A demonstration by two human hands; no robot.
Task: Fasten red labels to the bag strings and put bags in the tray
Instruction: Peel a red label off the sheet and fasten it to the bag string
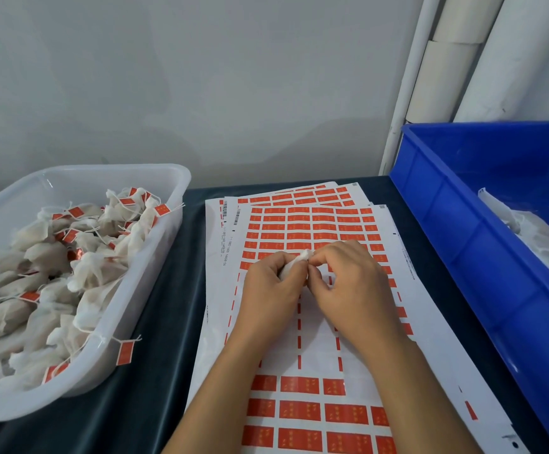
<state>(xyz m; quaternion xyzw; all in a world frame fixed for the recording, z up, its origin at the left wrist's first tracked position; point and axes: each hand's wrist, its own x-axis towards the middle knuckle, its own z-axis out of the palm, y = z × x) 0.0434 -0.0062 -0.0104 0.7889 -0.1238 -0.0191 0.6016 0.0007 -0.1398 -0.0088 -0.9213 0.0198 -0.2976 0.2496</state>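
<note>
Soft even light, perhaps slight edge warping

Two hands are in view, the left hand (268, 283) and the right hand (348, 283), with one small white bag (294, 262) between them. Two containers: one clear tray (155, 244) heaped with labelled bags beyond counting, and one blue bin (482, 244). At least three overlapping label sheets (302, 224).

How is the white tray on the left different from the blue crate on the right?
The white tray is translucent with rounded corners; the blue crate is opaque with ribbed walls. The white tray is heaped with bags bearing red labels; the blue crate shows only white bags, no labels visible. Both stand on the dark table.
</note>
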